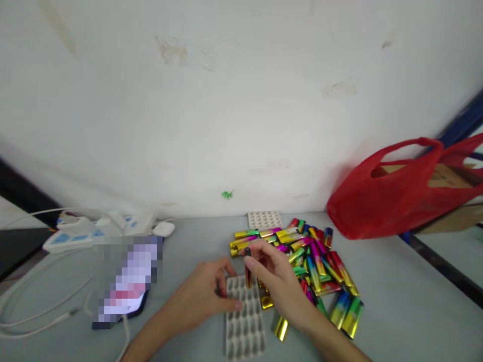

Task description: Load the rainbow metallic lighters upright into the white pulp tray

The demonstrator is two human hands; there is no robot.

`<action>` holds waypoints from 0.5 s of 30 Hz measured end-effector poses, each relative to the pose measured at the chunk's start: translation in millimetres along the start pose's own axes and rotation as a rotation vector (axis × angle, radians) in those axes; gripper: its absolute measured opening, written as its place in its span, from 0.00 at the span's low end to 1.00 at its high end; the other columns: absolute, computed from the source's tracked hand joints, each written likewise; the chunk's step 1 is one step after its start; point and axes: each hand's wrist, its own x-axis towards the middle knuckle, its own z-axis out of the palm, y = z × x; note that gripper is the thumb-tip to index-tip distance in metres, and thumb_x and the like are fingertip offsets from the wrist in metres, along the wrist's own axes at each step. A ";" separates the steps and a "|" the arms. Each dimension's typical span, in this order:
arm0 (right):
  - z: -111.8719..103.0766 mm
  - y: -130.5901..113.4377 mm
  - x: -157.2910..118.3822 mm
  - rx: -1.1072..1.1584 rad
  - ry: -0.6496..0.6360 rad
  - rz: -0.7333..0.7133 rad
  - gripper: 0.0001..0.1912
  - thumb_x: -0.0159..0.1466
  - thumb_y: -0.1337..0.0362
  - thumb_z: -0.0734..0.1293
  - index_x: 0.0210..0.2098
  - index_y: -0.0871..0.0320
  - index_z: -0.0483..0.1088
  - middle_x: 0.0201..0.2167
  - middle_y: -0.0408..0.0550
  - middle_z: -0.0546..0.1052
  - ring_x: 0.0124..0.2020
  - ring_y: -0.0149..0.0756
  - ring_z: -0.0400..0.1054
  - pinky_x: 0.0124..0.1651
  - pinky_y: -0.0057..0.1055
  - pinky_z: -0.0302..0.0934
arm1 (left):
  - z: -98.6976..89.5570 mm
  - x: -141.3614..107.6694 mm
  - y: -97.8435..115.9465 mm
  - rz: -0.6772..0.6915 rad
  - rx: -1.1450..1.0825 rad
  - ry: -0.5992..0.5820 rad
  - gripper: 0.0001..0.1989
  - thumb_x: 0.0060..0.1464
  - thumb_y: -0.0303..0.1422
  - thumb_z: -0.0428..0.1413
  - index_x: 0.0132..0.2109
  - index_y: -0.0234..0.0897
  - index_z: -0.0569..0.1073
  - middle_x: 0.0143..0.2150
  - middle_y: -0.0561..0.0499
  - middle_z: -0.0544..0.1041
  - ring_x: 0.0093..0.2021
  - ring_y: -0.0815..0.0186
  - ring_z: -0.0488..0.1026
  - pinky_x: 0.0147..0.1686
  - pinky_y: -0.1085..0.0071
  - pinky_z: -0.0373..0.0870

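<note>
one tube pinched at the tray, big loose pile left over

right hand (pixel 266 269) grips a slim dark-topped, reddish-brown tube (pixel 248 277) upright between thumb and fingers, at the far right end of a pale grey moulded tray (pixel 245 322); left hand (pixel 209 284) has fingers curled at the tray's far left corner, thumb on its cells; clamping or just resting, cannot tell; no coloured tube shows in the visible cells, so looks early; a heap of shiny metallic multicoloured tubes (pixel 314 274) lies loose on the right; small white tray with holes (pixel 264 219) sits behind, by the wall.

hard to read: cells under the left hand hidden; whether the held tube touches the tray, unclear; heap partly behind the right hand; phone screen (pixel 132 276) pixelated; red bag (pixel 381 206) cut off at right.
</note>
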 end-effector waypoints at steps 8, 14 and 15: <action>3.8 -2.8 -4.7 -0.295 -0.064 -0.065 0.09 0.72 0.58 0.76 0.49 0.52 0.82 0.43 0.47 0.82 0.43 0.43 0.74 0.48 0.36 0.64 | 4.6 4.0 -12.3 0.051 -0.077 0.026 0.23 0.47 0.41 0.73 0.48 0.39 0.79 0.30 0.59 0.76 0.31 0.62 0.74 0.29 0.71 0.62; 6.6 -1.3 -7.5 -0.431 -0.125 -0.126 0.08 0.73 0.62 0.75 0.52 0.51 0.81 0.45 0.47 0.82 0.45 0.43 0.75 0.51 0.37 0.64 | 2.3 3.7 -7.5 0.090 -0.100 0.004 0.20 0.50 0.41 0.71 0.47 0.37 0.79 0.35 0.54 0.81 0.35 0.61 0.76 0.34 0.70 0.69; 6.1 -1.8 -8.2 -0.467 -0.143 -0.154 0.08 0.74 0.62 0.75 0.52 0.51 0.81 0.46 0.47 0.82 0.46 0.43 0.75 0.51 0.37 0.64 | 1.7 3.3 -6.1 0.095 -0.103 0.000 0.19 0.50 0.40 0.70 0.47 0.37 0.79 0.36 0.54 0.82 0.35 0.61 0.76 0.35 0.70 0.69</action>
